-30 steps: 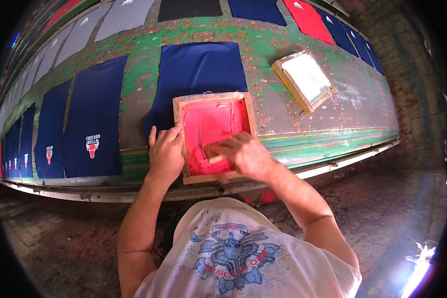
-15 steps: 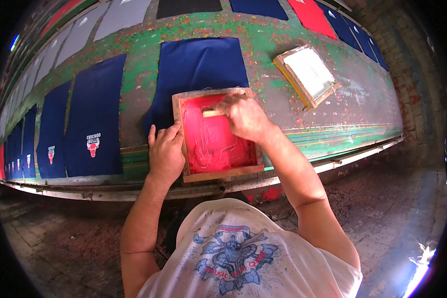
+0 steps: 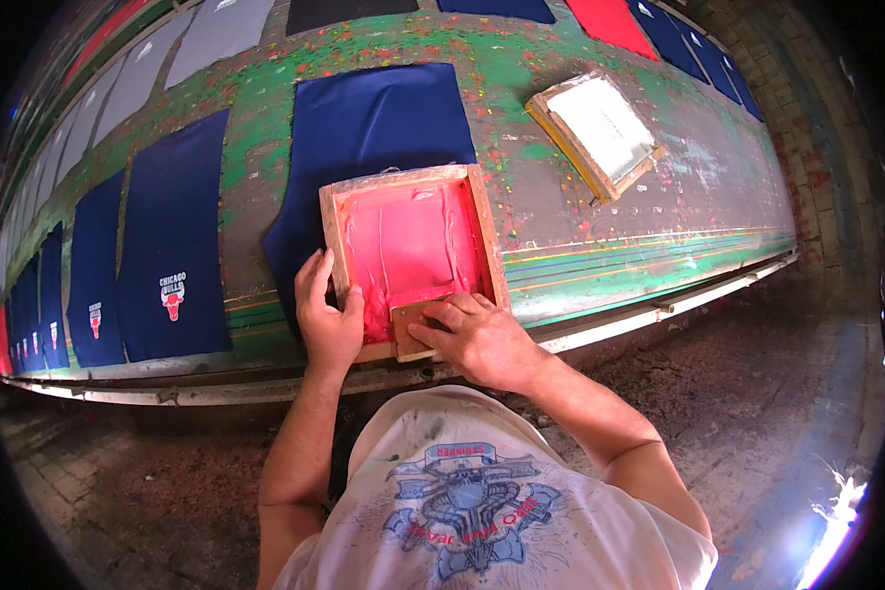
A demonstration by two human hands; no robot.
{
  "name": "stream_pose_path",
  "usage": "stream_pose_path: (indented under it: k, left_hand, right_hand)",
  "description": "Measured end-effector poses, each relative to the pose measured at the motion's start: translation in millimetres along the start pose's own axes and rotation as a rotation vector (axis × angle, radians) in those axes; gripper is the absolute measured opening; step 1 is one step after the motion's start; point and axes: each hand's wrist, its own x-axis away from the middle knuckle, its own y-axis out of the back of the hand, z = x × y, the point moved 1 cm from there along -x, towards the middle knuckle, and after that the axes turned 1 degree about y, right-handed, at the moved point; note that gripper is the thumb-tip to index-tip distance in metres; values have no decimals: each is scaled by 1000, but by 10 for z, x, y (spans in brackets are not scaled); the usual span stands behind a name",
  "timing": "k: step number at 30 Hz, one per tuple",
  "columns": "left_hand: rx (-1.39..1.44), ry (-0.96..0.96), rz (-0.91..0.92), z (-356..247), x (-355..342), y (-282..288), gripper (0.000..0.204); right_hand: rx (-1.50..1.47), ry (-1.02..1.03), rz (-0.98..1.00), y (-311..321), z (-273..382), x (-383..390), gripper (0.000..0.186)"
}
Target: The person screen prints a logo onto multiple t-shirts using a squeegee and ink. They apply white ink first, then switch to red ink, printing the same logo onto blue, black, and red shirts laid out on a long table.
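A wooden screen printing frame (image 3: 494, 236) with red ink spread over its mesh (image 3: 398, 241) lies on the near part of a dark blue cloth piece (image 3: 374, 123). My left hand (image 3: 329, 324) grips the frame's left side, thumb at the inner edge and fingers outside. Near the frame's front end, my right hand (image 3: 482, 339) is closed on a wooden squeegee (image 3: 409, 339), which leans toward me. Its blade end is down in the red ink, partly hidden. The cloth under the mesh is out of sight.
A second frame (image 3: 541, 110) with a white screen rests tilted to the right on the paint-spotted green table (image 3: 678, 236). Printed dark blue pieces (image 3: 182, 226) line the left side. Grey (image 3: 216, 39), black and red (image 3: 610, 25) pieces lie farther back. A rail (image 3: 659, 313) runs along the near edge.
My right hand has pulled the squeegee from the far part of the frame to its near end. The ink behind it now looks smoother. My left hand still holds the frame.
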Motion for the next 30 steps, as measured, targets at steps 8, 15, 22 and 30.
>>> stream_pose_path:
  k: [8,15,22,30]
  left_hand:
    - [106,171,-1,51,166,-48,71]
    - [127,213,-19,55,163,-46,61]
    - [138,78,-66,57,236,-30,35]
    - [447,170,-111,66,241,-20,37]
  right_hand:
    - [-127,88,-269,321,-753,-564,44]
    - [-103,-195,202,242,-1594,-1817,78]
    - [-313,-278,494,357,-1780,-2076,97]
    - [-244,-280,297,703,-1752,-2027,97]
